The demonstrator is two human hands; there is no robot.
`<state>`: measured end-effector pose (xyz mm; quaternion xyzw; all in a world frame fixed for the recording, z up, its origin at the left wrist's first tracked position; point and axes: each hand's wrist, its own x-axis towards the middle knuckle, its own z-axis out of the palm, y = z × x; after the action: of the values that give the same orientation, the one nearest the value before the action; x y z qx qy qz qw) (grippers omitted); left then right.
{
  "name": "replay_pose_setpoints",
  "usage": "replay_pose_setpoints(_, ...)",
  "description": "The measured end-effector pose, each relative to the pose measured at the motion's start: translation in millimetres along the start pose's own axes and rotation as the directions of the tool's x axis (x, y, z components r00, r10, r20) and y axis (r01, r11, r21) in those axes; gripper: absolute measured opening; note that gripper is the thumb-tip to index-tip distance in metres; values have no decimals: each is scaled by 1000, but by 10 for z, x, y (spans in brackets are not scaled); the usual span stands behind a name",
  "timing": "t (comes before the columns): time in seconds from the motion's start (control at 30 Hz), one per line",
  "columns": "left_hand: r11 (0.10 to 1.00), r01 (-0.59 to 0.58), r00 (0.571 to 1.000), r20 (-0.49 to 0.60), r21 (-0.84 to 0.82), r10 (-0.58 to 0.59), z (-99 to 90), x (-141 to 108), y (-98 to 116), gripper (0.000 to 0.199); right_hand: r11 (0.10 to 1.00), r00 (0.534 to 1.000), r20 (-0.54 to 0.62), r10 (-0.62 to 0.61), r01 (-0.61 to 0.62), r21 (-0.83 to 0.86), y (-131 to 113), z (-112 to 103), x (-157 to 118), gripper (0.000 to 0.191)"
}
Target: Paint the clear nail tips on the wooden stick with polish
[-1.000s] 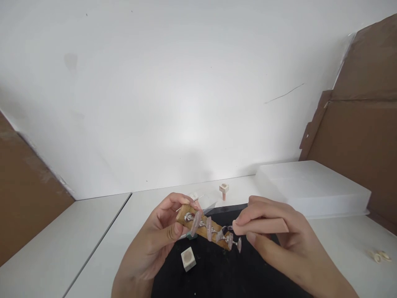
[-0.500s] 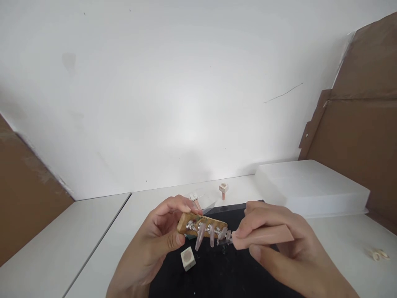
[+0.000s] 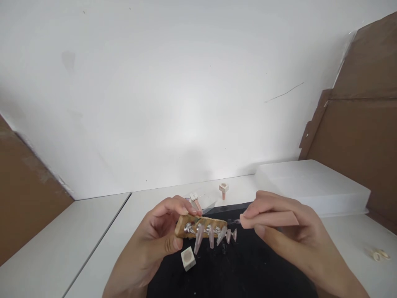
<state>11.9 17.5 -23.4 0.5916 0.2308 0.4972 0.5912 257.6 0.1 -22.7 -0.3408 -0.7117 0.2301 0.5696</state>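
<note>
My left hand (image 3: pixel 151 242) is closed around the end of a tan, rough-surfaced nail tip stand (image 3: pixel 179 227) with silvery round pegs. Several translucent pinkish false nails (image 3: pixel 211 239) stick out from its pegs, pointing down and toward me. Between the thumb and fingers of my right hand (image 3: pixel 291 231) is a nail polish brush (image 3: pixel 269 220) by its pink, squared handle. Its bristle end points left, just off the stand's right end, apparently apart from the nails. Below the stand, a white square polish bottle (image 3: pixel 188 259) stands on the black mat (image 3: pixel 235 273).
Behind the mat are a pink-stemmed white square piece (image 3: pixel 223 188) and a similar one (image 3: pixel 194 197) by clear plastic. A white box (image 3: pixel 313 186) stands at right, with small cream rings (image 3: pixel 380 254) near it. White and brown panels enclose the table.
My right hand has moved up and slightly right, drawing the brush off the rightmost nails. The stand in my left hand has shifted only slightly.
</note>
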Motion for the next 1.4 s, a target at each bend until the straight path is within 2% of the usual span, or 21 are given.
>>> replay_pose_setpoints(0.2, 999, 30, 999, -29, -36, -31, 46, 77, 22, 17, 987, 981, 107, -160, 156, 47, -4, 3, 2, 48)
replay_pose_setpoints(0.27, 998, 36, 999, -35, -44, -37, 69, 74, 25, 17, 983, 977, 114, -181, 176, 56, -12, 15, 30, 47)
replay_pose_setpoints(0.4, 997, 54, 998, -34, -52, -56, 77, 47, 21, 17, 985, 983, 82, -167, 169, -21, -24, 25, 60, 37)
replay_pose_setpoints(0.6, 995, 65, 997, -41, -70, -68, -6, -1, 21, 18, 992, 997, 11, -74, 75, -98, -2, -5, 11, 29)
replay_pose_setpoints(0.7, 990, 106, 993, -44, -96, -110, -49, 3, 1, 18, 993, 995, -2, -99, 99, -65, 49, -33, -26, 32)
replay_pose_setpoints(0.8, 980, 145, 987, -47, -134, -152, -60, 47, -47, 18, 984, 983, 64, -173, 176, -38, 70, -50, -42, 38)
replay_pose_setpoints(0.9, 970, 141, 989, -24, -198, -149, -45, 95, -100, 19, 974, 968, 105, -227, 227, 9, 26, -26, -21, 44)
replay_pose_setpoints(1.0, 953, 142, 990, 17, -266, -143, -35, 114, -126, 20, 970, 966, 84, -244, 242, 30, -30, 11, 25, 42)
replay_pose_setpoints(1.1, 938, 163, 987, 41, -306, -158, -30, 111, -116, 21, 968, 967, 72, -243, 246, -41, -28, 5, 48, 36)
replay_pose_setpoints(1.27, 927, 167, 986, 35, -337, -165, -3, 106, -83, 19, 968, 973, 128, -190, 208, -143, 36, -53, 20, 38)
replay_pose_setpoints(1.4, 916, 174, 984, 30, -361, -175, -4, 110, -86, 17, 971, 979, 58, -194, 200, -129, 65, -59, -10, 32)
